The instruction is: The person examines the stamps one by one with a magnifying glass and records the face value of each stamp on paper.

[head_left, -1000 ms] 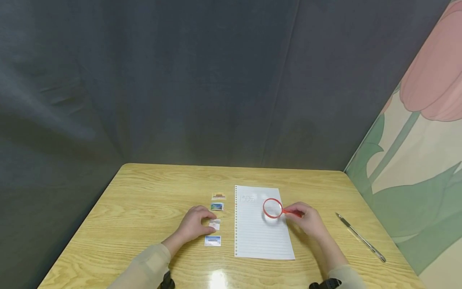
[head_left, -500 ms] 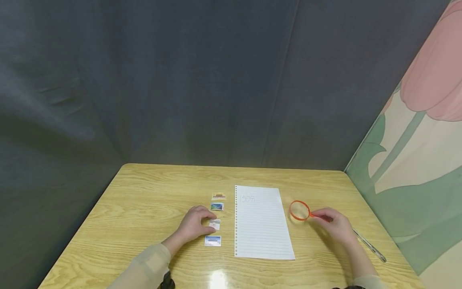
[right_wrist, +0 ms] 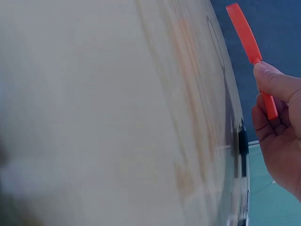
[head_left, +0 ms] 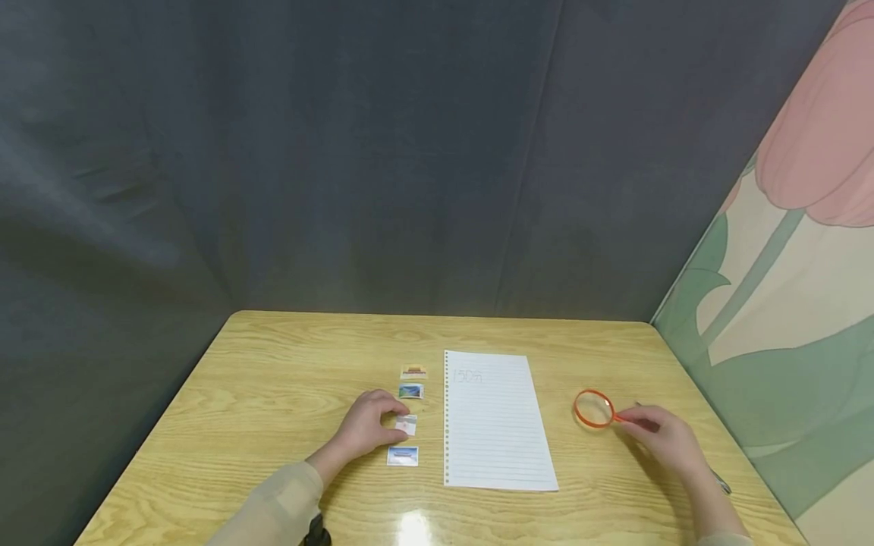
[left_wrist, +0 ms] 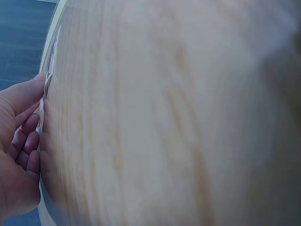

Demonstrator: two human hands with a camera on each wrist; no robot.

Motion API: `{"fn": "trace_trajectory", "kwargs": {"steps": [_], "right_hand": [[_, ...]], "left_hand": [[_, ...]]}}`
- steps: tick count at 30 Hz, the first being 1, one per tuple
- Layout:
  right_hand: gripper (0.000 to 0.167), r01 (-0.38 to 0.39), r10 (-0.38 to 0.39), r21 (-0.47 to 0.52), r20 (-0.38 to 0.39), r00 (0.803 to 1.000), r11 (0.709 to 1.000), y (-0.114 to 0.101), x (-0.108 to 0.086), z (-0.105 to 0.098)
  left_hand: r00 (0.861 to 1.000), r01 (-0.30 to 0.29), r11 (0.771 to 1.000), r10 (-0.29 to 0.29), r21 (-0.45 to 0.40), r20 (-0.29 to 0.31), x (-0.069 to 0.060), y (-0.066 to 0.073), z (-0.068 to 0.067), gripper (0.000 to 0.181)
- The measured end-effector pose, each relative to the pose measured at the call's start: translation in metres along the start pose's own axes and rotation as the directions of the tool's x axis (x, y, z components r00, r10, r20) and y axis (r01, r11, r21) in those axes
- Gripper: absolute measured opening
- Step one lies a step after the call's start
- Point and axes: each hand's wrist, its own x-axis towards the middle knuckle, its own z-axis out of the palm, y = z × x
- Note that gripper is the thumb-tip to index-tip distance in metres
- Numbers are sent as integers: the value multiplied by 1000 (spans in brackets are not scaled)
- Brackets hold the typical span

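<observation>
My left hand [head_left: 365, 425] lies on the table with thumb and forefinger at the edges of a small pale stamp-like card [head_left: 406, 425], third in a column of small cards. In the left wrist view the left hand [left_wrist: 19, 141] has its thumb on the card's edge and the other fingers curled loosely. On the right, my right hand [head_left: 665, 438] pinches the handle of a red-rimmed magnifying glass [head_left: 594, 409] over the bare table. The right wrist view shows the right hand [right_wrist: 280, 113] gripping the red magnifying glass [right_wrist: 244, 34], seen edge-on above the table.
A lined white sheet [head_left: 501, 432] with writing at its top left lies between the hands. Other small cards are an orange one [head_left: 413, 371], a green-blue one [head_left: 411, 391] and a blue one [head_left: 403, 456]. A pen [head_left: 721, 482] lies partly behind the right hand.
My right hand has carried the magnifying glass from over the paper to the right, near the pen. The left hand has stayed at the pale card.
</observation>
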Motion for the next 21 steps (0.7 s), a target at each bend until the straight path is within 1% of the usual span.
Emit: {"fn": "trace_trajectory", "kwargs": {"steps": [5,12,21], "right_hand": [[17,-38,38,-2,14,999,999,6,-3,-1],[18,-34,35,-6,25,999,999,12,-4,-1],[18,-54,55,-33,58,997,998,16,-6,1]], "left_hand": [[1000,7,1000,-7,-1,4,0,-1,1,31],[1000,4,1000,-4,-4,7,0,-2,2,31],[1000,2,1000,-2,-7,5,1,-2,1,31]]}}
